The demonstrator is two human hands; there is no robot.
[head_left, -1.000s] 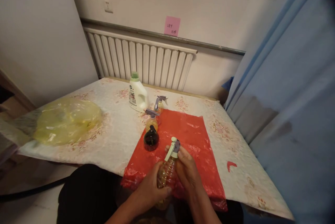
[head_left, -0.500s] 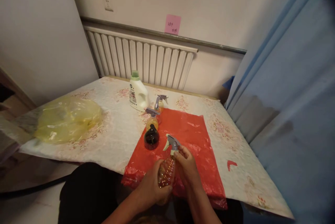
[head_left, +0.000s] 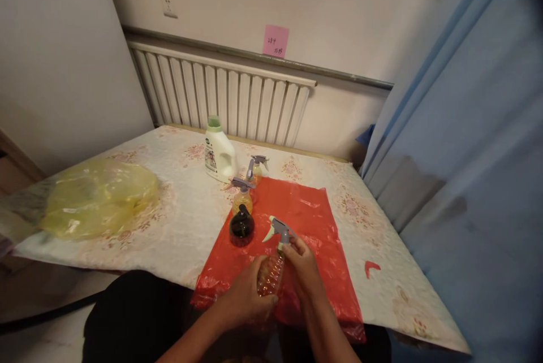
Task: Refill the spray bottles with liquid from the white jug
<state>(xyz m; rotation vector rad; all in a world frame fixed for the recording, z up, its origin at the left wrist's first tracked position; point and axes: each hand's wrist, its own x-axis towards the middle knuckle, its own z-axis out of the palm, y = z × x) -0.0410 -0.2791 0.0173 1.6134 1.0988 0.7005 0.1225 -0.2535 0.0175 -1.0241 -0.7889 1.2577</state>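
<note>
Turned since a second ago, the spray head (head_left: 280, 228) now shows its smooth grey back, with the pale green trigger pointing to the left, where earlier the green trigger faced the person. It tops a clear spray bottle (head_left: 271, 275), whose ribbed, glinting plastic wall leans slightly over the near part of a red plastic sheet (head_left: 297, 204); whether its base touches anything is hidden. Left hand (head_left: 246, 295) is curled round the bottle's rounded body, thumb across the near side, while the fingers of the right hand (head_left: 306, 269) are bent in close and grip the neck just under the spray head. Glossy and creased, the red sheet lies on a desk (head_left: 190, 221) covered in pale, flower-printed cloth. Along the sheet's left side stand a dark, round-bellied bottle (head_left: 241, 229), a yellowish bottle (head_left: 242, 201) with a grey trigger, and another grey-triggered bottle (head_left: 257, 169) farther back. Beside them rises an opaque white jug (head_left: 218, 154) with a moulded handle and green cap. Crumpled, translucent yellow film (head_left: 99, 199) spreads on the left, and a bent red scrap (head_left: 372, 268) lies on the right.
</note>
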